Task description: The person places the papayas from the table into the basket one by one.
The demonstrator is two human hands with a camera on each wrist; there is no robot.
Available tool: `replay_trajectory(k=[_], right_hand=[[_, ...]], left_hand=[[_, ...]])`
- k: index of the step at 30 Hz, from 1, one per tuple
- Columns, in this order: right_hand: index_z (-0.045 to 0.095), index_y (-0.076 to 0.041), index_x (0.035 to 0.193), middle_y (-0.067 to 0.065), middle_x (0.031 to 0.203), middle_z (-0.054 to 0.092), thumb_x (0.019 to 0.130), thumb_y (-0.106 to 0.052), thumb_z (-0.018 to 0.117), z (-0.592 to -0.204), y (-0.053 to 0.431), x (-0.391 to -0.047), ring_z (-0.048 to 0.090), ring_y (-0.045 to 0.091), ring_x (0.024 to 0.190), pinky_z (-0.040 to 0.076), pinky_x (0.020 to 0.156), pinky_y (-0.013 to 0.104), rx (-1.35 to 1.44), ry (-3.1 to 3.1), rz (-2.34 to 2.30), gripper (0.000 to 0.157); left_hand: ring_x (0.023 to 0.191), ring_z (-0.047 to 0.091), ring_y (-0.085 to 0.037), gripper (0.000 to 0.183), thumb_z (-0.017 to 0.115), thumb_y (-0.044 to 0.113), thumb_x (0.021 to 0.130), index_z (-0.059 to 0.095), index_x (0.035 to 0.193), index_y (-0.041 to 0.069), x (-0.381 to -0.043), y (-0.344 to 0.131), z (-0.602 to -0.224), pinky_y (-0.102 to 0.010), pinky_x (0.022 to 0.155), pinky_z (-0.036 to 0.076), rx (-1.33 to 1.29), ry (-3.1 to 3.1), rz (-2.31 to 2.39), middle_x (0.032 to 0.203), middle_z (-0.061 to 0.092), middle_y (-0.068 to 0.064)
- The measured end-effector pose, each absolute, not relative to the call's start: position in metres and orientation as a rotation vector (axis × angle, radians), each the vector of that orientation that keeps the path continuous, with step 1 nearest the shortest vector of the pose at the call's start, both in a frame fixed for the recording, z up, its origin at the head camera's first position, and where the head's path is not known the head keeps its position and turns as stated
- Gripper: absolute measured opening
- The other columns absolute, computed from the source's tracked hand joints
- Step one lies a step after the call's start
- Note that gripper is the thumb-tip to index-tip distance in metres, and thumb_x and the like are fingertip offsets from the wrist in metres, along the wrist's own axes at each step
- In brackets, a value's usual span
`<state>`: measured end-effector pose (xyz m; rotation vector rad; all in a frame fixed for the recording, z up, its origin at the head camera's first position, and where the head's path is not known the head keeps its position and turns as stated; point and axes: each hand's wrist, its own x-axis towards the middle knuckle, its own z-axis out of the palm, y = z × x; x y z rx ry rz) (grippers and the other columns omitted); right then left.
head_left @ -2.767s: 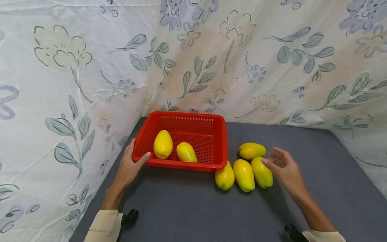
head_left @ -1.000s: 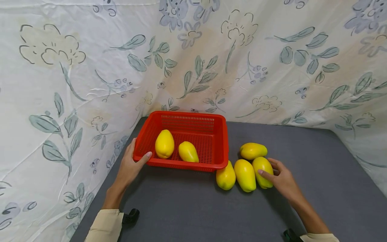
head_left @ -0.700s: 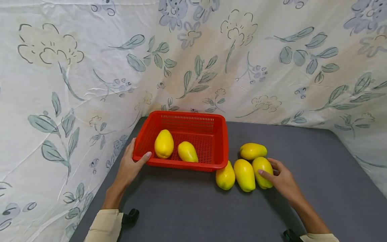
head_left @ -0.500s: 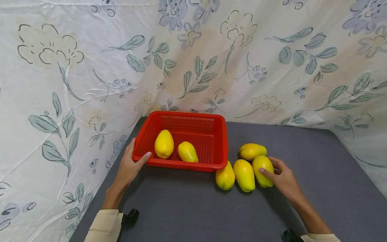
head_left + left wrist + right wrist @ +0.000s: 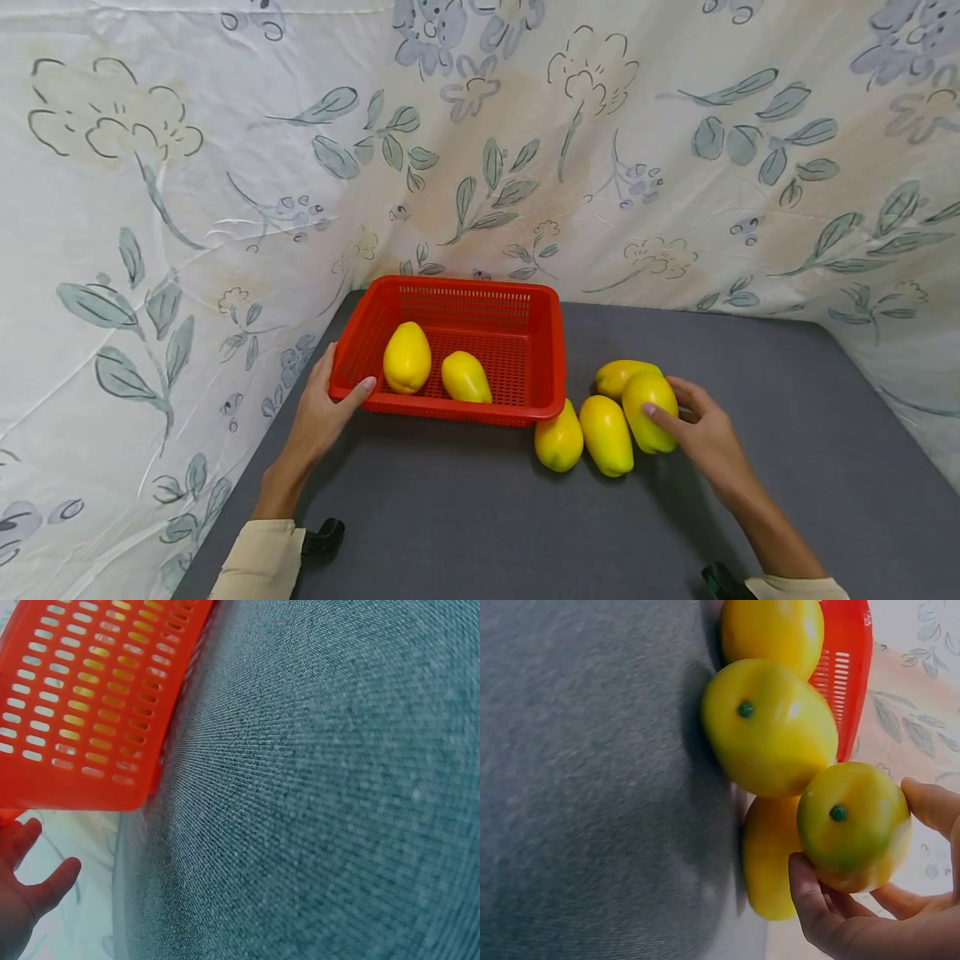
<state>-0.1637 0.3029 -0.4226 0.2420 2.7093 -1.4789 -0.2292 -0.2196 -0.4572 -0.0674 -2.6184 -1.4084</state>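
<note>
My left hand [image 5: 318, 412] holds the front left corner of a red plastic basket [image 5: 450, 408], its thumb by the front rim and its fingers along the left side. Inside lie two yellow mangoes, one upright mango [image 5: 407, 358] and a tilted mango [image 5: 466, 377]. To the right of the basket, my right hand [image 5: 705, 429] grips a mango [image 5: 851, 817] between thumb and fingers, lifted off the table. Beside it are a front mango [image 5: 607, 436], a mango by the basket corner [image 5: 558, 437] and a partly covered mango [image 5: 618, 375] behind.
A dark grey table [image 5: 480, 517] lies under everything. A white floral cloth [image 5: 480, 167] hangs behind and along the left side. Black straps with a small device [image 5: 324, 537] sit at the wrists.
My right hand came down to the rightmost mango, closed on it and raised it slightly, so it now overlaps the rear mango. The left hand and basket stayed put.
</note>
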Motion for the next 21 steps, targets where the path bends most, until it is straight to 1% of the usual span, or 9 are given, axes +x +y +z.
replay_trajectory(k=[2,5,8,10,12,15,21], right_hand=[[0.024,-0.006,0.168,0.030,0.159,0.041,0.101,-0.057,0.066,-0.420,0.301,-0.164,0.049,0.049,0.140,0.053,0.099,0.046,0.233,2.708,-1.494,0.094],[0.023,-0.008,0.169,0.029,0.161,0.040,0.101,-0.058,0.065,-0.415,0.298,-0.165,0.048,0.048,0.142,0.051,0.102,0.051,0.226,2.702,-1.515,0.095],[0.023,-0.009,0.169,0.028,0.161,0.040,0.101,-0.058,0.065,-0.412,0.295,-0.166,0.048,0.047,0.142,0.051,0.103,0.049,0.216,2.699,-1.530,0.094],[0.023,-0.009,0.169,0.027,0.162,0.040,0.102,-0.056,0.065,-0.411,0.292,-0.166,0.048,0.047,0.143,0.053,0.099,0.038,0.209,2.694,-1.542,0.092],[0.024,-0.010,0.169,0.027,0.162,0.040,0.102,-0.055,0.065,-0.409,0.289,-0.166,0.047,0.046,0.143,0.051,0.094,0.026,0.205,2.684,-1.557,0.090],[0.024,-0.010,0.169,0.027,0.163,0.039,0.103,-0.054,0.065,-0.406,0.283,-0.166,0.047,0.046,0.144,0.048,0.086,0.015,0.197,2.675,-1.573,0.090],[0.025,-0.011,0.169,0.026,0.162,0.040,0.103,-0.054,0.065,-0.401,0.271,-0.166,0.048,0.044,0.143,0.048,0.086,0.015,0.183,2.676,-1.606,0.088]], left_hand=[[0.142,0.042,-0.042,0.103,0.072,0.050,0.097,0.009,0.173,0.018,-0.230,-0.220,-0.458,-0.065,0.111,0.047,-0.064,-2.621,-1.406,0.174,0.021,-0.016],[0.142,0.042,-0.042,0.103,0.072,0.050,0.097,0.010,0.173,0.018,-0.230,-0.220,-0.458,-0.065,0.111,0.047,-0.063,-2.621,-1.403,0.174,0.022,-0.017],[0.142,0.042,-0.042,0.103,0.072,0.049,0.097,0.009,0.173,0.018,-0.229,-0.221,-0.458,-0.065,0.112,0.047,-0.066,-2.623,-1.403,0.174,0.021,-0.017],[0.142,0.042,-0.042,0.103,0.071,0.050,0.097,0.009,0.173,0.018,-0.229,-0.222,-0.457,-0.065,0.112,0.046,-0.069,-2.625,-1.406,0.174,0.021,-0.017],[0.142,0.042,-0.042,0.103,0.071,0.049,0.097,0.009,0.173,0.018,-0.229,-0.223,-0.457,-0.065,0.113,0.045,-0.069,-2.629,-1.408,0.174,0.021,-0.017],[0.142,0.041,-0.041,0.103,0.072,0.049,0.097,0.009,0.173,0.019,-0.228,-0.224,-0.456,-0.065,0.114,0.045,-0.067,-2.631,-1.415,0.174,0.021,-0.016],[0.143,0.042,-0.040,0.101,0.072,0.047,0.097,0.011,0.173,0.021,-0.227,-0.224,-0.454,-0.064,0.115,0.044,-0.077,-2.625,-1.440,0.174,0.021,-0.015]])
